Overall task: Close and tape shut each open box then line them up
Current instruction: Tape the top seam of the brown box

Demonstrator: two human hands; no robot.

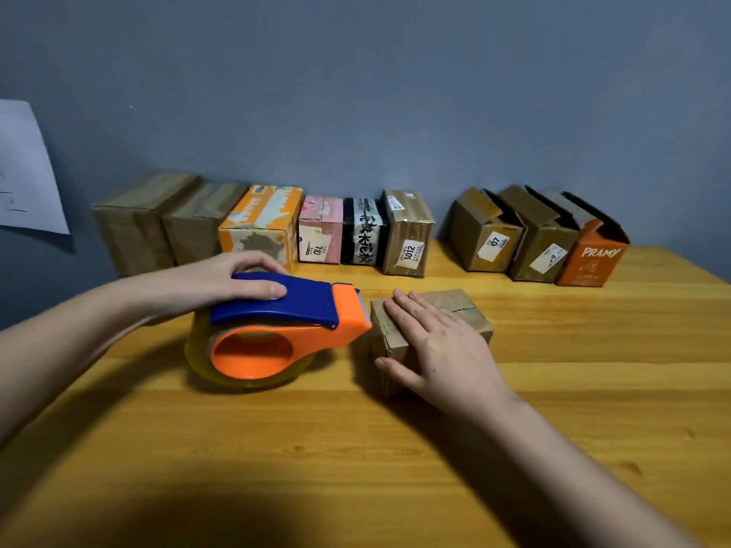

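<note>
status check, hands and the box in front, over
Left hand grips tape dispenser, cutter at box edge. Right hand flat on small brown box, flaps closed. Nothing in the way.

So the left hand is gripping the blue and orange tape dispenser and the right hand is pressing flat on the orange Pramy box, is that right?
Not quite. In the head view the right hand presses flat on the plain brown box near the table's middle, not the orange Pramy box, which stands open at the back row's right end. The left hand does grip the tape dispenser.
</note>
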